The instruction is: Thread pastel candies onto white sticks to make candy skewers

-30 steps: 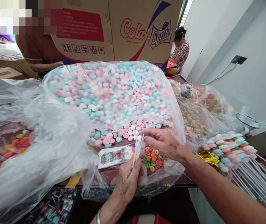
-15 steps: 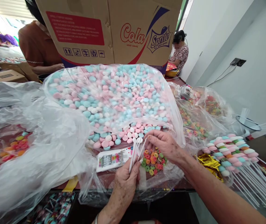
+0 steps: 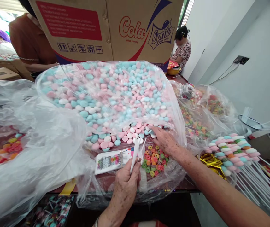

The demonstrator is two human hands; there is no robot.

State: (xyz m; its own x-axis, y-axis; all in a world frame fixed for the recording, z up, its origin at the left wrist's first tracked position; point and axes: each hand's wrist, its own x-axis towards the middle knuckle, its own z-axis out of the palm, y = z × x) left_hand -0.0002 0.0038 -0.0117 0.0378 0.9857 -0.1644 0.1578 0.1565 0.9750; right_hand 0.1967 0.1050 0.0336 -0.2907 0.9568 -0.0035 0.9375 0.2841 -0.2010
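Note:
A small bundle of thin white sticks (image 3: 135, 154) is gripped in my left hand (image 3: 127, 181), their tips fanned upward. My right hand (image 3: 165, 141) reaches to the front of a clear plastic bag, its fingertips at the loose pink, blue and white marshmallows (image 3: 130, 135) there, fingers stretched forward. Just below it lies a pile of ring-shaped gummies (image 3: 154, 160) in red, orange, yellow and green. Left of the sticks, a white printed packet (image 3: 112, 161) rests on the table.
A large cardboard box (image 3: 116, 31) stands behind the bag of marshmallows (image 3: 116, 91). At right are finished candy skewers (image 3: 235, 153), gold ties (image 3: 212, 162) and bagged gummies (image 3: 194, 123). Crumpled plastic (image 3: 49, 138) covers the left. Two people sit beyond.
My right hand has moved from the stick tips up and away to the marshmallows. One stick now leans apart from the bundle in my left hand, which stays in place.

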